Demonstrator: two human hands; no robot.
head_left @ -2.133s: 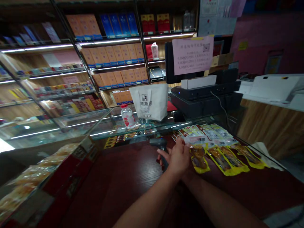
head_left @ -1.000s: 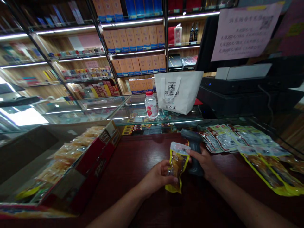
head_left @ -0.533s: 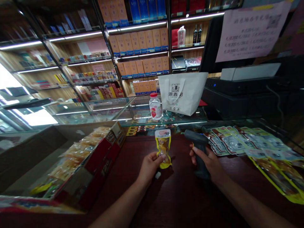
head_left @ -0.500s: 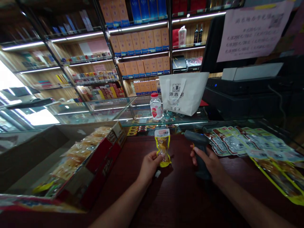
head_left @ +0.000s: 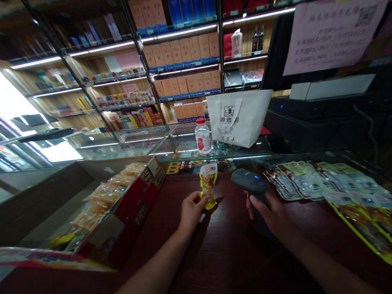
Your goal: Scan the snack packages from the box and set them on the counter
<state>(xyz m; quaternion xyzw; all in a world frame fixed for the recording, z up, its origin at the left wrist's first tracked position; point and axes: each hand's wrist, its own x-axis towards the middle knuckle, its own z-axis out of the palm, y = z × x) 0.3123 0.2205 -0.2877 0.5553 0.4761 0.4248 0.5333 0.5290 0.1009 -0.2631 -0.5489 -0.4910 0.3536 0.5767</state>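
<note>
1. Over the counter (head_left: 226, 257), the left hand (head_left: 190, 210) reaches forward, thumb and fingers pinching the lower end of the pouch (head_left: 208, 179).
2. The pouch's pale end points away from the person.
3. The right hand (head_left: 277, 216) curls around the handle of the scanner (head_left: 250, 181), forearm slanting inward.
4. The scanner's head sits right of the pouch, apart.

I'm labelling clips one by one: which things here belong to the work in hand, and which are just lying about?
In the work:
yellow-edged pouch, held in the left hand
handheld scanner, gripped in the right hand
probably the other pouches at right

Apparently lying about:
red-capped bottle
white bag
open carton of wrapped packs
</note>
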